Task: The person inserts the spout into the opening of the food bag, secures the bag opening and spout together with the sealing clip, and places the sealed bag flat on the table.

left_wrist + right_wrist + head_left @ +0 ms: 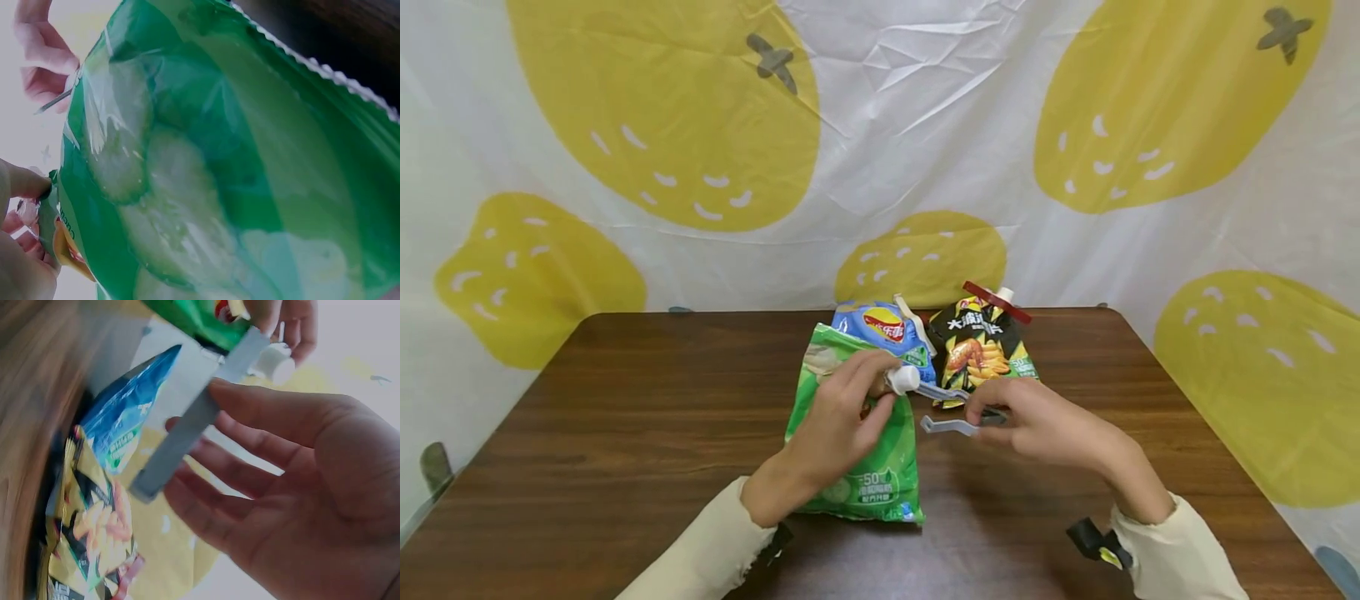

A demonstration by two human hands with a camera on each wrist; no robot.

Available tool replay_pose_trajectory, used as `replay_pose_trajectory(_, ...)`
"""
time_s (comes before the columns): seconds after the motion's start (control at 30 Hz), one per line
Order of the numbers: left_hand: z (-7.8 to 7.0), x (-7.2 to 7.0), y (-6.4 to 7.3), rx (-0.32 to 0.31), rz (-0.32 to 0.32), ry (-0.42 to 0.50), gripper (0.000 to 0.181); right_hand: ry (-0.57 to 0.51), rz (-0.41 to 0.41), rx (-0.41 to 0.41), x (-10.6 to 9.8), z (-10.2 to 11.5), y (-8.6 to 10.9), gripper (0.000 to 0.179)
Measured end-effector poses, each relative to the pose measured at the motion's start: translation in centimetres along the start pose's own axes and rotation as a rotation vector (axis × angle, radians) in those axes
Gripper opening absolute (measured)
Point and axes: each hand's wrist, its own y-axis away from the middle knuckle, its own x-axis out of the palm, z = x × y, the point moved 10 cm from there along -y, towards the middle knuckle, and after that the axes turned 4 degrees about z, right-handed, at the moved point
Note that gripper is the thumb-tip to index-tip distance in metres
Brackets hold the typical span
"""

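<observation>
A green bag of chips [891, 454] stands tilted at the table's middle, a cucumber picture on its front. My left hand [831, 425] pinches its top end; a white cap [904, 379] pokes out by the fingers. In the left wrist view the bag [181, 175] fills most of the picture, and something clear shows between the left fingers. To the right, my right hand [1052, 421] grips a grey bag clip [952, 427] with its two arms spread apart. The right wrist view shows the clip's flat bar [194, 419] between thumb and fingers, its far end by the left hand.
Behind the green bag leans a blue chip bag [872, 321] with a white clip [916, 323] along its edge. Right of it is a black chip bag [977, 354], closed by a red clip [987, 296]. A lemon-print cloth [917, 167] hangs behind the brown table [625, 433].
</observation>
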Motion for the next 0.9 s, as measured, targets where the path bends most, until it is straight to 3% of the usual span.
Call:
replay_pose_trajectory(0.2, 0.4, 0.0, 0.2, -0.039, -0.001, 0.029, 0.031, -0.082, -0.14, -0.088, -0.1, 1.7, -0.9, 0.009)
replay_pose_trajectory(0.4, -0.5, 0.4, 0.2, 0.029, 0.032, 0.057, 0.035, -0.163, -0.297, -0.172, -0.1, 3.3, -1.3, 0.01)
replay_pose_trajectory(0.5, -1.0, 0.5, 0.2, 0.056, 0.035, 0.072, 0.034, -0.179, -0.359, -0.172, -0.3, 3.8, -1.3, 0.015)
replay_pose_trajectory(0.67, -1.2, 0.3, 0.1, 0.065, 0.012, 0.086, 0.032, -0.261, -0.416, -0.126, -0.2, 3.7, -1.3, 0.033)
replay_pose_trajectory(0.9, -1.5, 0.4, 0.3, 0.055, 0.01, 0.034, 0.037, -0.427, -0.433, -0.141, -0.4, 3.9, -1.3, 0.052)
